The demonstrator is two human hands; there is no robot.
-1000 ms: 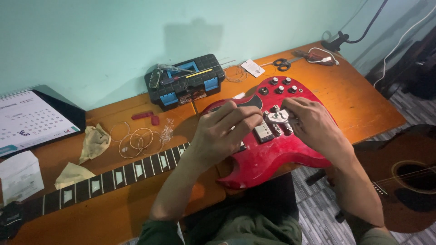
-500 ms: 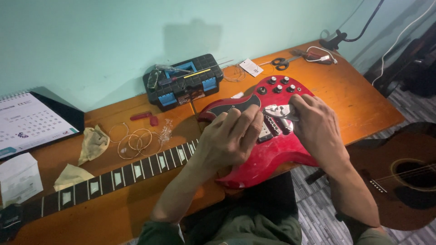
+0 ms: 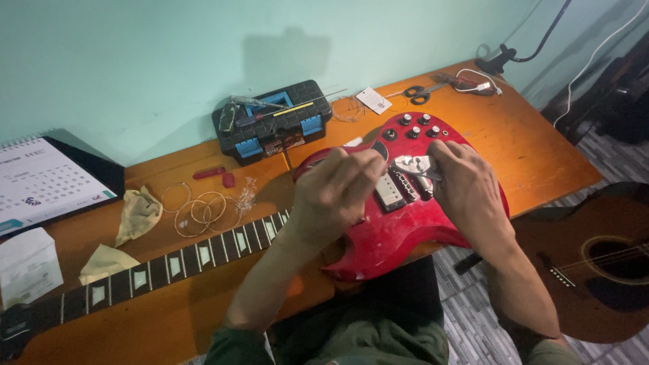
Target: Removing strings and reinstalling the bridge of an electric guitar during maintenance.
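Red electric guitar (image 3: 405, 223) is lying across the wooden table (image 3: 541, 155), body overhanging the near edge, neck (image 3: 162, 263) running toward the left end. Left hand (image 3: 338, 196) is hovering over the pickups with fingers loosely curled, holding nothing visible. Right hand (image 3: 466, 189) is resting on the body, fingertips at the bridge (image 3: 412, 165); grip there cannot be told.

Pale mint-green wall (image 3: 135, 61) behind, soft shadows cast on it. Orange-brown wooden tabletop (image 3: 541, 155) runs along it, right corner angled off. Grey patterned tile floor (image 3: 473, 311) below at right. Black gooseneck stand (image 3: 520, 51) clamped at the far right edge, white cable (image 3: 595, 54) hanging beside it. Light dim, even.
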